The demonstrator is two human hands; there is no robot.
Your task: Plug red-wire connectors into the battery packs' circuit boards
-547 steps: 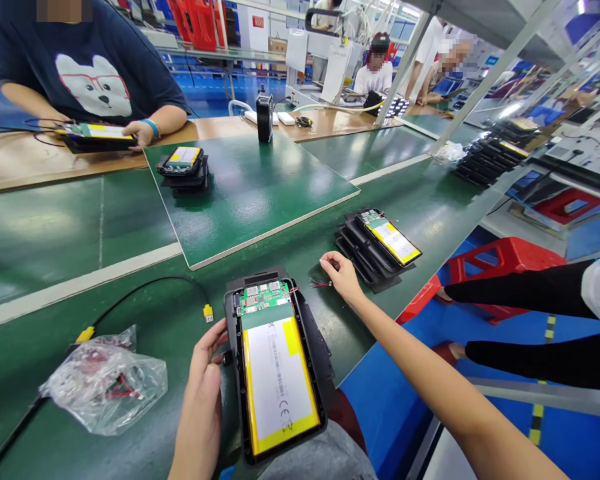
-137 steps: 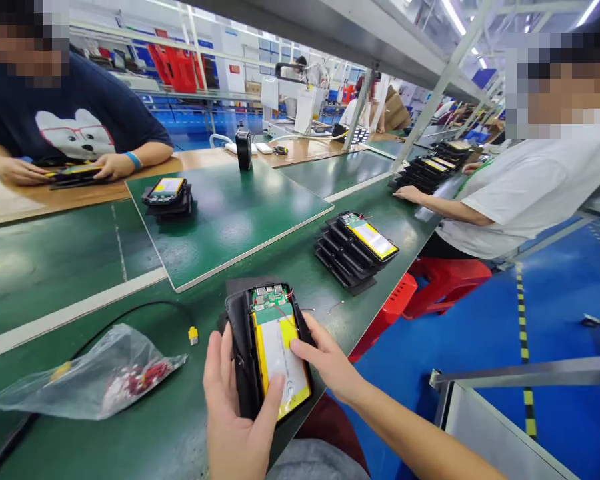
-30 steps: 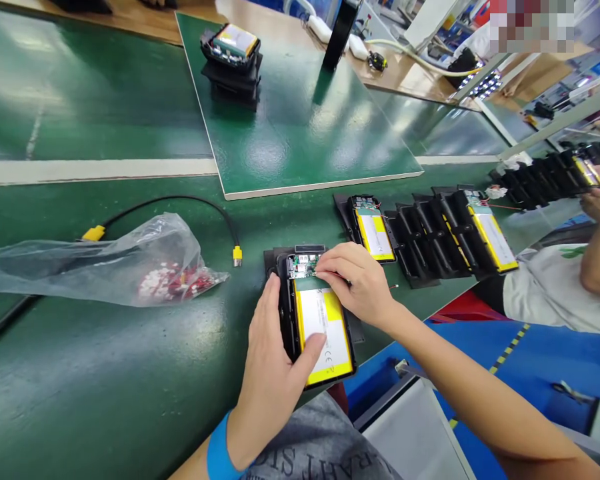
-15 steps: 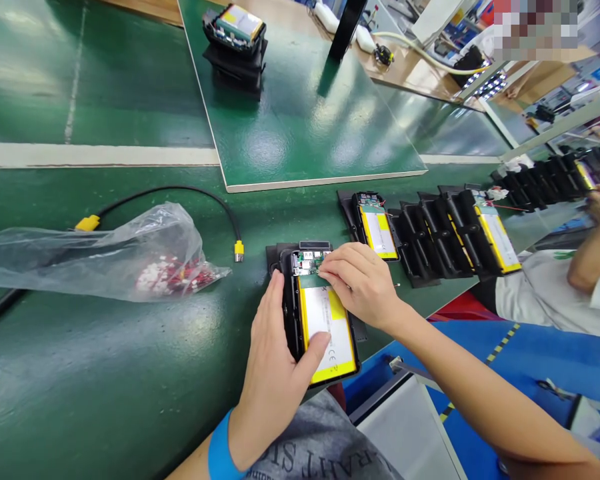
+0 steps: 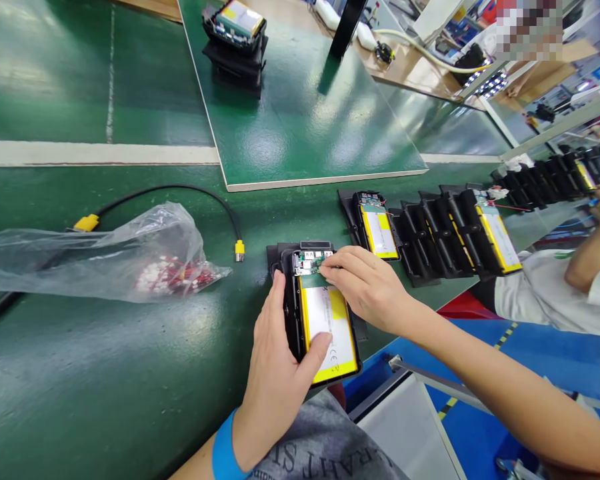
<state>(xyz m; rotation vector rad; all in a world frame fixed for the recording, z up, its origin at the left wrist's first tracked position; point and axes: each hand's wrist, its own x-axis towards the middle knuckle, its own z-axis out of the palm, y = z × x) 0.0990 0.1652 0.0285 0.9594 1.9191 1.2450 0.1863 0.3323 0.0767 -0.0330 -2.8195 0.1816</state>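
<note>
Battery unit [image 5: 329, 327] is being steadied at the lower centre of the frame by the left hand [image 5: 279, 373], spread along its left edge, thumb on the white cell. Its circuit board [image 5: 310, 262] is being touched by the right hand's [image 5: 367, 287] bunched fingertips; whether anything is being pinched cannot be told.

A black cable with yellow plugs [image 5: 180, 189] curved at ten o'clock. At twelve lay a raised green panel [image 5: 305, 140]; a pale hose [image 5: 425, 52] ran at one. A person in a white shirt [image 5: 535, 293] was at three, striped floor tape [image 5: 505, 337] at four.
</note>
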